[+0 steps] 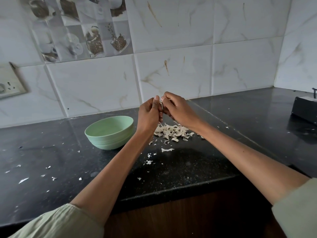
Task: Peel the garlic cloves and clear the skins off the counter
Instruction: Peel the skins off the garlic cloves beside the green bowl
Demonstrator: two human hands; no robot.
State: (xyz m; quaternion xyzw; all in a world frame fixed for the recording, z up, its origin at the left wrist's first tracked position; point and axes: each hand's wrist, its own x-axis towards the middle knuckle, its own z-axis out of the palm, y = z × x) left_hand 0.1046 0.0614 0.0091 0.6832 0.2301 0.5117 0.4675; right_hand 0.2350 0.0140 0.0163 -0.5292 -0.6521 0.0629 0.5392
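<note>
- Peeling looks well under way: both hands are raised above the counter [197, 169], fingertips meeting over a small pale thing that I take to be a clove [162, 99], though it is mostly hidden.
- Left hand [148, 114] has its fingers curled and its thumb up against the clove; right hand [176, 109] pinches it from the other side. Which hand bears the clove and which pulls at the skin cannot be told.
- A heap of skins [171, 131] lies on the counter just below the hands, right of the bowl [109, 133], so I judge that many cloves are already done.
- Loose flakes [149, 162] are scattered toward the near edge and far to the left, well apart from the heap. Clearing has not begun, as far as the view shows.
- What the bowl holds is hidden by its near wall; no unpeeled cloves show on the counter, so what is left to peel cannot be told.
- Skins are thin, curled, papery, off-white; they should drift at a breath and cling to damp fingers.
- Counter is dark speckled stone, glossy and hard. Bowl is pale green, matt, round, with ridges round its lower wall.
- Wall tiles [171, 74] are glossy, white, marble-veined.
</note>
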